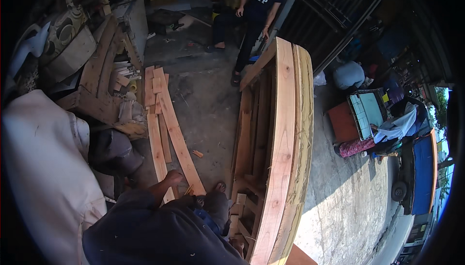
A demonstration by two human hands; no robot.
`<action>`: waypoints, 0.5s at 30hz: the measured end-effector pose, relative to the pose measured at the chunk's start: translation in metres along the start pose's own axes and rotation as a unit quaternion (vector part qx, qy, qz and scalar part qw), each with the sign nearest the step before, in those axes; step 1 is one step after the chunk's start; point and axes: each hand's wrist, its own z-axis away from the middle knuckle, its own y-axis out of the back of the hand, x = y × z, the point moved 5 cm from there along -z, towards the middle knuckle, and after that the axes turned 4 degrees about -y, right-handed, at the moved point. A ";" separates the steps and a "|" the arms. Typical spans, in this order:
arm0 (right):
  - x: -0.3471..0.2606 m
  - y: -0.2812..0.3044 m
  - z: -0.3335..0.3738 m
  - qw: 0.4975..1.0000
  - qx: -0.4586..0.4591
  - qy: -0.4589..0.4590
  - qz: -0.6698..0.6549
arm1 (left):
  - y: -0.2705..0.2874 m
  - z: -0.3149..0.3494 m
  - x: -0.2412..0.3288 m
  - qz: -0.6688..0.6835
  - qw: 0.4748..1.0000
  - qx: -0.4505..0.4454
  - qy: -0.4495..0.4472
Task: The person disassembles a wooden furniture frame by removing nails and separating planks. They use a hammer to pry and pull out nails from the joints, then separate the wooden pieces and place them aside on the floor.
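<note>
Planks (180,141) lie just ahead of the left hand (174,177), curled, any hold unclear, perhaps for easy reach; beside the right hand (237,245), grip hidden, stands a wooden frame (286,119).

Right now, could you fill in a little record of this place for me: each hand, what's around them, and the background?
Left hand: bare, curled, by the loose planks; grip unclear
Left hand point: left hand
Right hand: right hand low beside the wooden frame; mostly hidden, hold unclear
Floor: loose planks, some overlapping; a small wood scrap
Background: another person in a dark shirt, beyond the frame
Outside, right: a blue-sided vehicle
</note>
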 end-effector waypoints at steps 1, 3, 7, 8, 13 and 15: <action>-0.018 -0.007 -0.005 0.999 -0.012 0.022 0.033 | -0.004 0.001 -0.024 -0.062 0.998 -0.030 -0.001; -0.069 -0.030 -0.015 0.992 -0.046 0.078 0.090 | -0.011 0.009 -0.103 -0.090 0.987 -0.096 0.096; -0.164 -0.024 -0.041 0.970 -0.038 0.152 0.188 | -0.024 0.007 -0.113 -0.145 0.967 -0.128 0.163; -0.190 -0.018 -0.047 0.960 -0.027 0.177 0.215 | -0.021 0.005 -0.105 -0.158 0.965 -0.149 0.144; -0.391 -0.008 -0.029 0.822 0.061 0.386 0.414 | -0.003 -0.033 -0.056 0.077 0.985 -0.064 0.138; -0.490 -0.031 0.034 0.933 -0.196 0.301 0.012 | 0.022 -0.058 -0.027 -0.165 0.984 0.000 -0.064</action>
